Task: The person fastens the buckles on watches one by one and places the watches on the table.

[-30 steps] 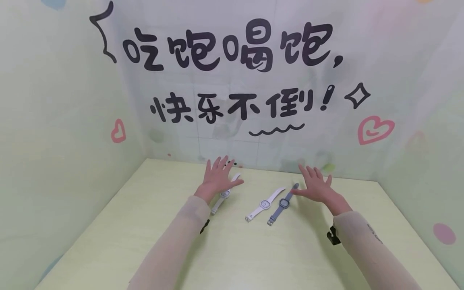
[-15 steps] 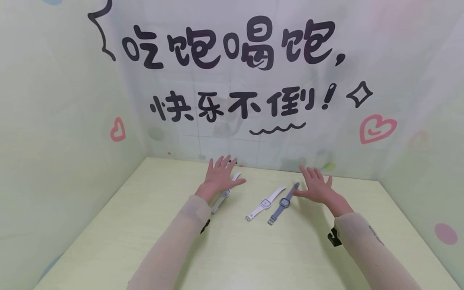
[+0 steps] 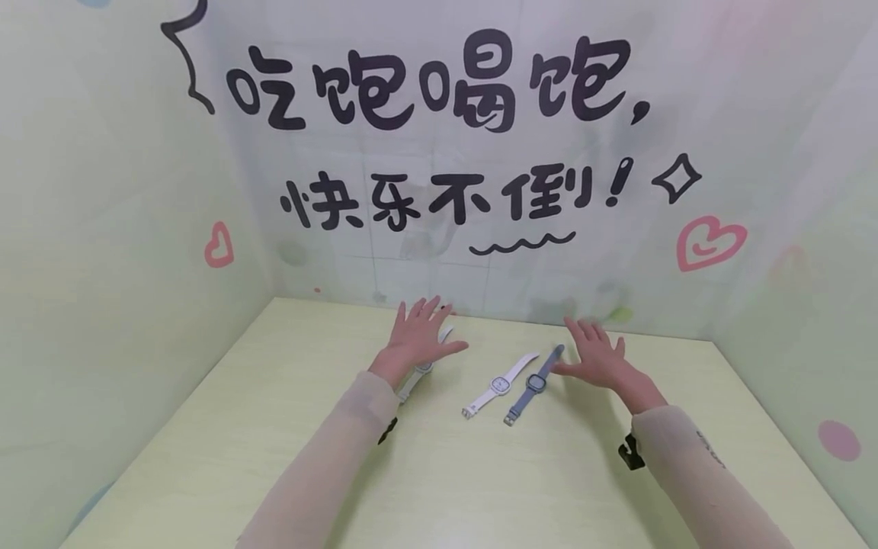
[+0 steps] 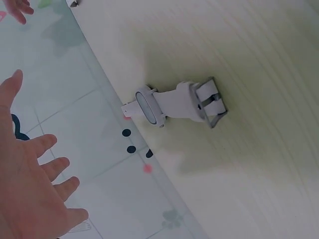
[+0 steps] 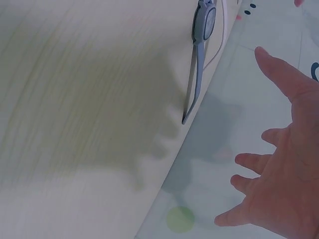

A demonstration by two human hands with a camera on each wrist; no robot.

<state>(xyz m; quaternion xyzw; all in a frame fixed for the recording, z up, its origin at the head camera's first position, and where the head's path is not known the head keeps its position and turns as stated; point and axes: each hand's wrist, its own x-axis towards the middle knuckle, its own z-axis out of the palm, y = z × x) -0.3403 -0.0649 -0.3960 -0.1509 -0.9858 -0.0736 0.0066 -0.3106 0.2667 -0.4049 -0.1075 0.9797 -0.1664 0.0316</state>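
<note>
Three wristwatches lie on the table in the head view. A pale watch (image 3: 424, 368) is at the left, its strap partly covered by my left hand (image 3: 414, 339). That hand hovers above it with fingers spread, holding nothing; the left wrist view shows this watch's buckle and strap (image 4: 177, 103) in full. To the right, a white watch (image 3: 501, 386) and a blue-grey watch (image 3: 536, 383) lie side by side at a slant. My right hand (image 3: 598, 360) is raised beside the blue-grey one, fingers apart and nothing in them. In the right wrist view, the blue-grey watch (image 5: 204, 22) stands apart from that hand.
Pale walls enclose the light wooden table (image 3: 480, 488) at the back and both sides. Black lettering (image 3: 439, 84) and pink hearts are printed on the back wall (image 3: 329, 267), just behind my fingertips. A black strap piece (image 3: 631, 452) shows under the right sleeve.
My left hand has drifted slightly to the right over the pale watch. The right hand stays nearly in place, and the watches have not moved. The head view has shifted a little.
</note>
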